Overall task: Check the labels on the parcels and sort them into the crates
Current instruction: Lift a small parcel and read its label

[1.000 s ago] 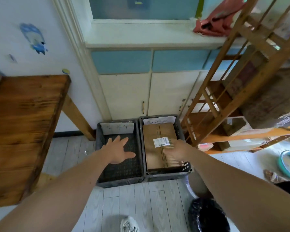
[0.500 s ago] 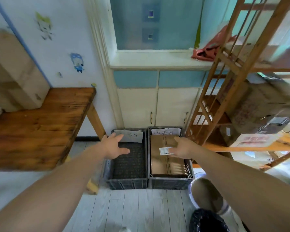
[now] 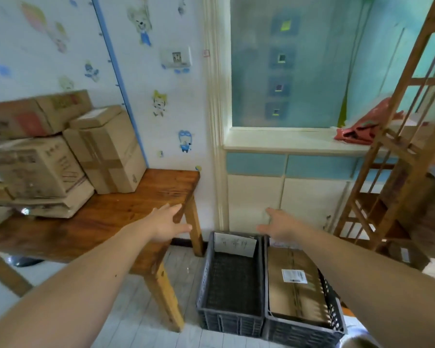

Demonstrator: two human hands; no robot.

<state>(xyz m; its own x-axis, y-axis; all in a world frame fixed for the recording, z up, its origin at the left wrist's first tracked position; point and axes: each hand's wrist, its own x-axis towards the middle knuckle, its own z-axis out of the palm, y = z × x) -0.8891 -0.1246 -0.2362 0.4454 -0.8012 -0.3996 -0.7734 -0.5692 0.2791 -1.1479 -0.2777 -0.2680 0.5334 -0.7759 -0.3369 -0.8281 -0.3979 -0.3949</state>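
Spanning 9 o'clock: table (image 3: 111, 217), boxes (image 3: 60, 159) stacked at its far end. At 5 o'clock on the floor, side by side and touching: left crate (image 3: 232, 285) with a paper sign (image 3: 235, 244) on its back wall, and right crate (image 3: 304, 327) with a flat parcel (image 3: 294, 297) inside. Left hand (image 3: 167, 223) over the table corner, fingers spread, bare. Right hand (image 3: 278, 224) above the crates, fingers loose, bare. Label (image 3: 293, 276) faces up on the parcel.
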